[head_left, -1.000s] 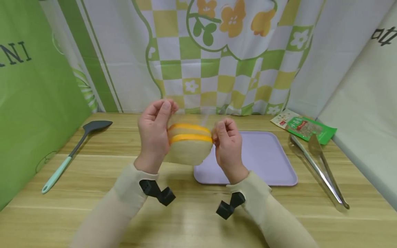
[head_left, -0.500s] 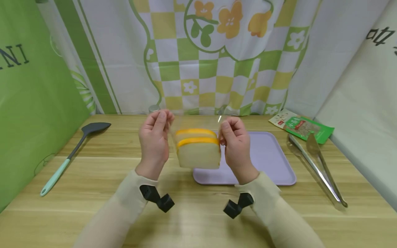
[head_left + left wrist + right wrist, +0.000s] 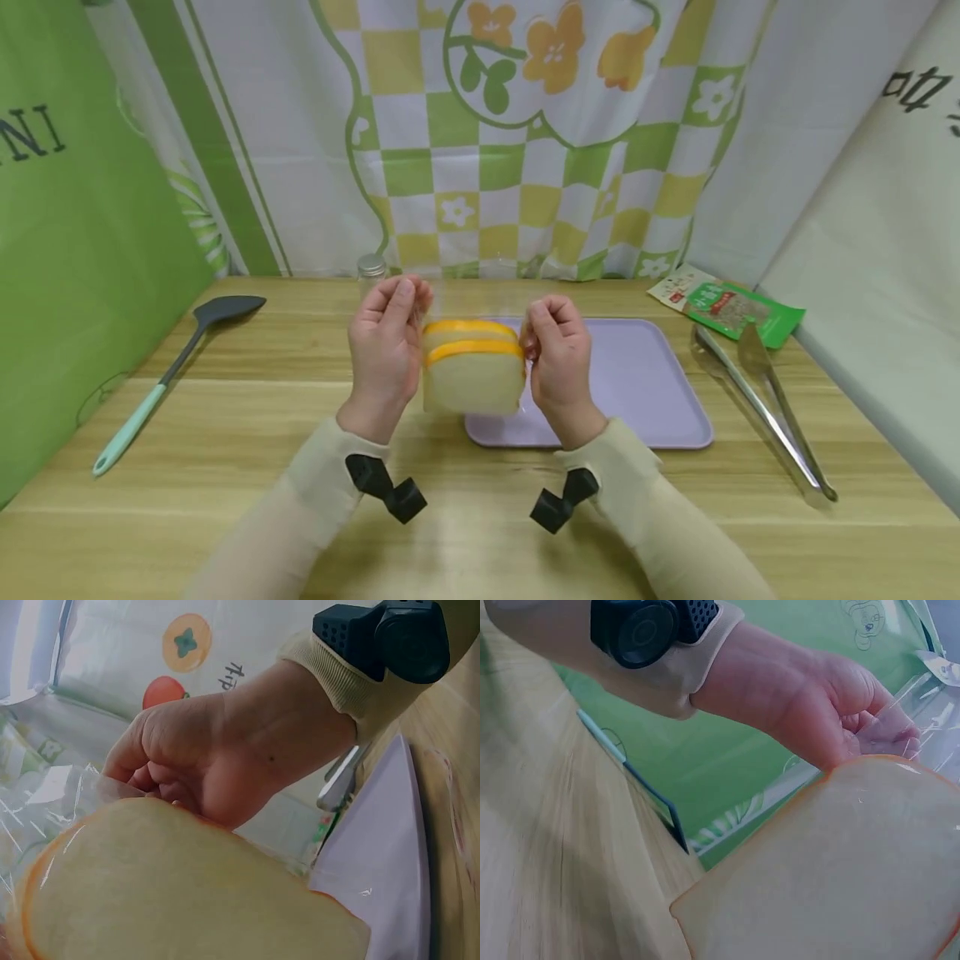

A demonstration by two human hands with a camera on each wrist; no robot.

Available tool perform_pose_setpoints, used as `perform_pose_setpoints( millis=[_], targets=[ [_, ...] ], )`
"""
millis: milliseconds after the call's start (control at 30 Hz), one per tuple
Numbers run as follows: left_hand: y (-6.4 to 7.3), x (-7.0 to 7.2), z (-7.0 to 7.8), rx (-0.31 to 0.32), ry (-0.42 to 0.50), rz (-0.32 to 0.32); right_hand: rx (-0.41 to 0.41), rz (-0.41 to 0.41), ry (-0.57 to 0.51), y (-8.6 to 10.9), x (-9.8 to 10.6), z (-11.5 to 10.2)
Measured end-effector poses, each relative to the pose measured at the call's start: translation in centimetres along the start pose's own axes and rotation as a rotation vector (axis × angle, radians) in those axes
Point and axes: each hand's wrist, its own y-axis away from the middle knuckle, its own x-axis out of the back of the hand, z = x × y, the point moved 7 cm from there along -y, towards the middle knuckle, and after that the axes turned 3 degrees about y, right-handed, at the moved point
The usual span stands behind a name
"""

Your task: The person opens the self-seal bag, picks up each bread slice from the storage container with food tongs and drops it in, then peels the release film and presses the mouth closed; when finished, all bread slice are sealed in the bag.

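Bread slices (image 3: 474, 382) with orange crusts stand one behind the other in a clear plastic bag (image 3: 52, 799), held up in front of the tray. My left hand (image 3: 384, 358) pinches the bag's left side between thumb and curled fingers. Opposite it, my right hand (image 3: 561, 367) pinches the right side the same way. The loose film of the bag rises above the bread between both hands. In the left wrist view the front slice (image 3: 187, 885) fills the lower part, close below the right hand. The bread overlaps the left part of the lilac tray (image 3: 637, 375) in the head view.
A dark spatula (image 3: 161, 387) with a mint handle lies at the left. Metal tongs (image 3: 765, 408) lie right of the tray, with a green and white food packet (image 3: 727, 304) behind them. A glass jar with a silver lid (image 3: 371, 268) stands behind my left hand.
The bagged bread and both hands first moved right and apart, then came closer together again. They are slightly lower, and the jar behind the left hand has come into view.
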Motion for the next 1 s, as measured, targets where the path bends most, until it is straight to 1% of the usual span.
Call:
perform_pose_setpoints(
  millis=[133,200,267,367,467,600,700,867,1000],
  targets=[
    [-0.3,1.1,-0.1,0.015,-0.057,0.032,-0.033,0.01,0.075,0.0,0.7,0.5],
    [-0.4,1.6,0.0,0.016,-0.077,0.045,-0.053,0.033,0.11,0.0,1.2,0.7],
    [-0.5,2.0,0.1,0.015,-0.085,0.053,-0.067,0.065,0.14,-0.2,1.8,0.8],
    [-0.7,2.4,0.3,0.012,-0.086,0.065,-0.062,0.097,0.171,-0.4,2.5,0.7],
    [-0.8,2.6,0.2,0.016,-0.082,0.066,-0.059,0.1,0.189,-0.5,2.8,0.7],
    [-0.6,2.3,-0.1,0.027,-0.084,0.045,-0.046,0.067,0.203,-0.4,2.6,0.7],
    [-0.5,1.8,0.0,0.027,-0.105,0.024,-0.014,0.035,0.183,-0.5,2.2,0.3],
    [-0.8,1.5,0.9,-0.011,-0.168,-0.006,0.038,0.007,0.139,-1.2,2.1,-1.0],
    [-1.1,1.2,1.8,-0.051,-0.228,-0.042,0.062,-0.03,0.192,-1.7,2.3,-2.2]
  ],
)
